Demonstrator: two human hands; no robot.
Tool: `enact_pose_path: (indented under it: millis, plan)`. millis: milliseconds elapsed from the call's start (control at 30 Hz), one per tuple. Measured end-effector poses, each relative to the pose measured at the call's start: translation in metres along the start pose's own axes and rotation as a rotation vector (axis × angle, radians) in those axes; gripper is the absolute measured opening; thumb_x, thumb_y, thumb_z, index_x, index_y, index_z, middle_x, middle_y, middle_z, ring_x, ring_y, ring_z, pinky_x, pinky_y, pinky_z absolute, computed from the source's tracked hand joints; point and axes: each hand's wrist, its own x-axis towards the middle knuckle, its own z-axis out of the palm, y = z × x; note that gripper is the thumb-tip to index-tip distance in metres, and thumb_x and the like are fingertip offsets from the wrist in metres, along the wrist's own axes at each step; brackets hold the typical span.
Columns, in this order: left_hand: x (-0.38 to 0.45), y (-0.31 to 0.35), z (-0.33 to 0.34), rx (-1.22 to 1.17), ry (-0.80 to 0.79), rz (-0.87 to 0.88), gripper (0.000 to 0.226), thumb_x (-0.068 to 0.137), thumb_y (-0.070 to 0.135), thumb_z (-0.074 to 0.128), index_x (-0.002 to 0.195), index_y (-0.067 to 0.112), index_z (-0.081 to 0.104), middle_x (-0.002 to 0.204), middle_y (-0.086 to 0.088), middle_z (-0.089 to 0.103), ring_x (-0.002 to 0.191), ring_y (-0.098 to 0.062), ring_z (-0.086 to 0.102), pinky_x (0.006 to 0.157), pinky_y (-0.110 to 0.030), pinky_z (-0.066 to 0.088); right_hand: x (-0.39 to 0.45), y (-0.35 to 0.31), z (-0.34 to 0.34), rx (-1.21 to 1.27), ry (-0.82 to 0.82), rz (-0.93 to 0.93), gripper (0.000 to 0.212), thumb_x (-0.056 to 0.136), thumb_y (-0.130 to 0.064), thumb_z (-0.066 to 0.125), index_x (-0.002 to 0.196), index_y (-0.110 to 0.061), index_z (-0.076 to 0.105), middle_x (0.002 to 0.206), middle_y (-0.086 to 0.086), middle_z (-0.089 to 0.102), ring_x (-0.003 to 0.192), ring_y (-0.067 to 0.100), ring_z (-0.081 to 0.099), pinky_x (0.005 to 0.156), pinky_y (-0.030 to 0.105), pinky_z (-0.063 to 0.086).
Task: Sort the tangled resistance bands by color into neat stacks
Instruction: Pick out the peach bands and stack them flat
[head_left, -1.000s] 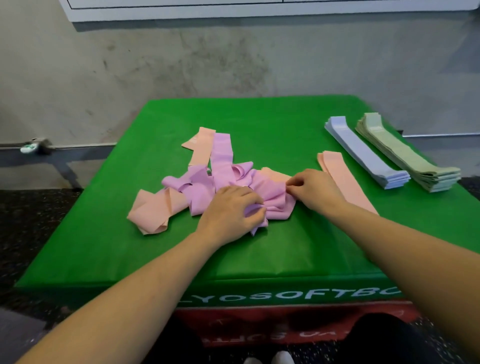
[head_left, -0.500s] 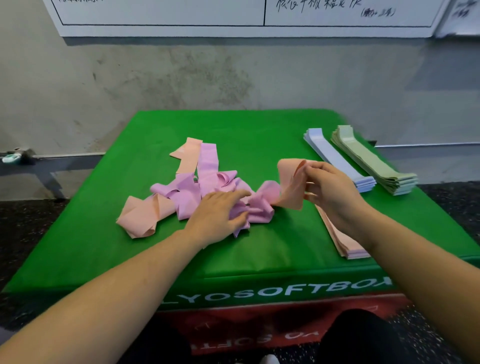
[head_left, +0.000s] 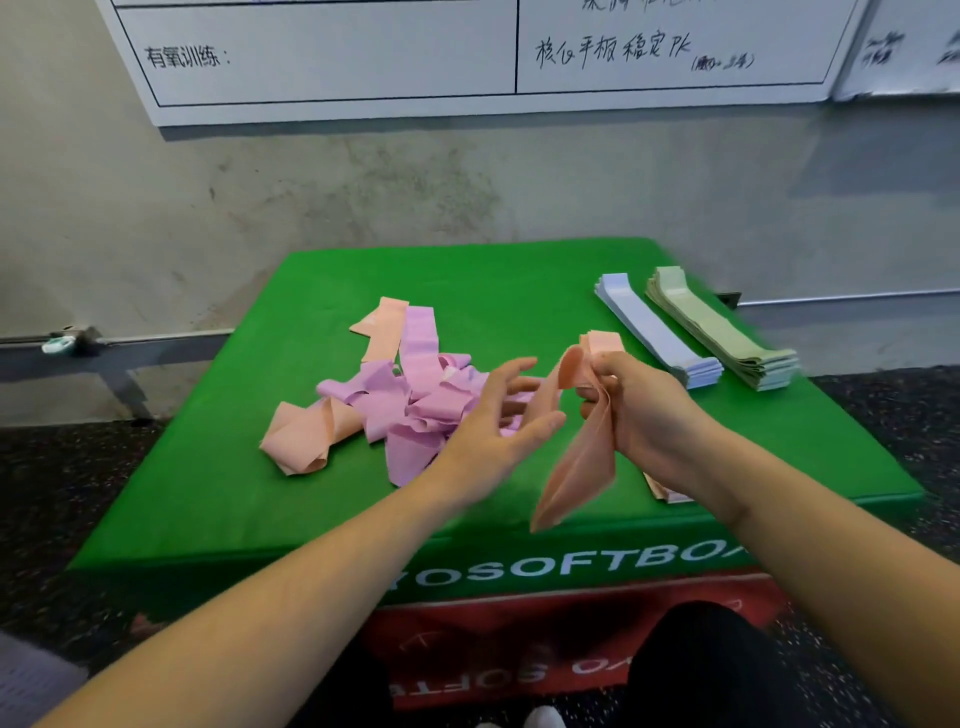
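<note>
One peach band (head_left: 582, 457) hangs pinched in your right hand (head_left: 644, 410) at 3 o'clock of the tangle (head_left: 410, 410); take its loose end with your open, empty left hand (head_left: 493, 421), flatten it, and lay it on the peach stack (head_left: 665, 491) at 5 o'clock.

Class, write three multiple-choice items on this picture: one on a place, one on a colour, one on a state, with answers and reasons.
1. Where is the green stack?
A. far right of the table
B. on the floor
C. in the tangle

2. What colour is the band in the right hand?
A. blue
B. peach
C. green

3. How is the left hand?
A. gripping a purple band
B. a fist
C. open

Answers: 1 A, it lies beside the blue stack. 2 B, peach hangs from the fingers. 3 C, fingers spread, holding nothing.
</note>
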Motion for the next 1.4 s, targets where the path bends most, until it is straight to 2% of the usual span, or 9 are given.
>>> enact_pose_path:
  millis: [67,133,200,300,367,500,900,1133,1400]
  plan:
    - [-0.01,0.009,0.013,-0.049,0.007,0.012,0.057,0.091,0.039,0.071,0.138,0.038,0.038,0.129,0.013,0.056,0.109,0.003,0.061,0.092,-0.018,0.049,-0.009,-0.003,0.001,-0.071,-0.068,-0.011,0.038,0.101,-0.021,0.046,0.072,-0.015,0.071,0.058,-0.01,0.062,0.056,0.006,0.056,0.065,0.028,0.039]
    - [-0.019,0.017,0.023,-0.076,0.056,0.029,0.045,0.093,0.025,0.07,0.131,0.033,0.047,0.122,0.008,0.062,0.102,0.003,0.063,0.086,-0.015,0.048,-0.014,-0.002,0.002,-0.145,-0.065,-0.042,0.027,0.091,-0.029,0.063,0.1,-0.004,0.07,0.086,0.005,0.075,0.08,0.018,0.071,0.074,0.033,0.046]
    - [-0.024,0.022,0.025,-0.184,0.089,0.004,0.028,0.096,0.021,0.065,0.123,0.026,0.057,0.113,-0.006,0.068,0.094,-0.011,0.068,0.085,-0.025,0.054,-0.021,-0.001,0.002,-0.207,-0.022,-0.059,0.054,0.077,-0.037,0.077,0.116,-0.005,0.057,0.107,0.016,0.07,0.1,0.029,0.068,0.081,0.04,0.046]
    - [-0.03,0.029,0.017,-0.256,0.124,-0.073,0.013,0.098,0.025,0.061,0.111,0.024,0.063,0.096,-0.009,0.073,0.077,-0.016,0.068,0.075,-0.033,0.053,-0.032,0.0,-0.003,-0.254,-0.024,-0.06,0.053,0.07,-0.044,0.081,0.111,-0.022,0.055,0.094,0.008,0.066,0.077,0.018,0.057,0.067,0.034,0.042]
    - [-0.034,0.03,0.011,-0.248,0.143,-0.099,0.006,0.099,0.022,0.06,0.105,0.02,0.062,0.084,-0.004,0.074,0.068,-0.013,0.064,0.066,-0.029,0.047,-0.04,-0.002,-0.006,-0.27,-0.036,-0.039,0.032,0.086,-0.042,0.074,0.107,-0.022,0.059,0.082,0.002,0.06,0.064,0.012,0.049,0.058,0.027,0.038]
    - [-0.042,0.036,0.003,-0.292,0.085,-0.14,0.017,0.1,0.013,0.056,0.117,0.017,0.058,0.083,-0.004,0.073,0.058,-0.011,0.05,0.055,-0.022,0.038,-0.055,-0.005,-0.009,-0.242,-0.035,-0.004,0.032,0.101,-0.043,0.051,0.101,-0.017,0.069,0.073,-0.003,0.055,0.068,0.012,0.047,0.063,0.025,0.037]
    - [-0.045,0.067,0.01,-0.569,0.126,-0.145,0.02,0.105,0.014,0.037,0.12,0.01,0.05,0.108,-0.014,0.068,0.094,-0.025,0.066,0.083,-0.04,0.055,-0.077,0.005,-0.017,-0.243,-0.102,-0.079,0.022,0.103,-0.031,0.052,0.11,-0.018,0.068,0.073,0.001,0.065,0.062,0.016,0.059,0.06,0.026,0.05]
    - [-0.033,0.074,0.029,-0.497,0.223,-0.2,0.025,0.105,0.024,0.049,0.125,0.014,0.059,0.117,-0.01,0.07,0.104,-0.026,0.066,0.092,-0.041,0.055,-0.077,0.009,-0.014,-0.334,0.003,-0.187,0.008,0.103,-0.026,0.053,0.105,-0.021,0.059,0.072,0.001,0.067,0.056,0.015,0.061,0.051,0.025,0.049]
    - [-0.022,0.082,0.029,-0.338,0.38,-0.155,0.014,0.106,0.027,0.047,0.109,0.026,0.06,0.093,-0.004,0.065,0.073,-0.015,0.056,0.044,-0.013,0.042,-0.076,0.02,-0.028,-0.343,-0.081,-0.1,0.021,0.097,-0.03,0.061,0.107,-0.013,0.068,0.1,0.006,0.075,0.096,0.027,0.072,0.084,0.038,0.057]
